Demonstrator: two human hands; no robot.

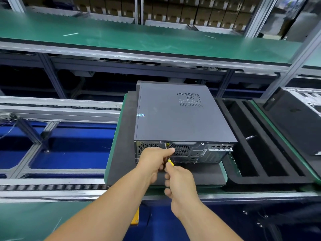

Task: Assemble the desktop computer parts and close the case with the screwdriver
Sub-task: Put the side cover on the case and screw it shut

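A dark grey desktop computer case (173, 117) lies flat on a dark foam pad (125, 153), its side panel on top and its rear panel facing me. A yellow-handled screwdriver (170, 162) points up at the top edge of the rear panel, near the left fan grille. My right hand (180, 185) grips the yellow handle from below. My left hand (154, 160) pinches the metal shaft just under the tip, with the thumb stretched along the rear panel. The screw itself is hidden by the fingers.
A black foam tray (260, 145) with long slots lies right of the case. Another dark computer case (295, 119) stands at the far right. A roller conveyor rail (52, 108) runs on the left. Above is a green shelf (139, 37) with cardboard boxes behind it.
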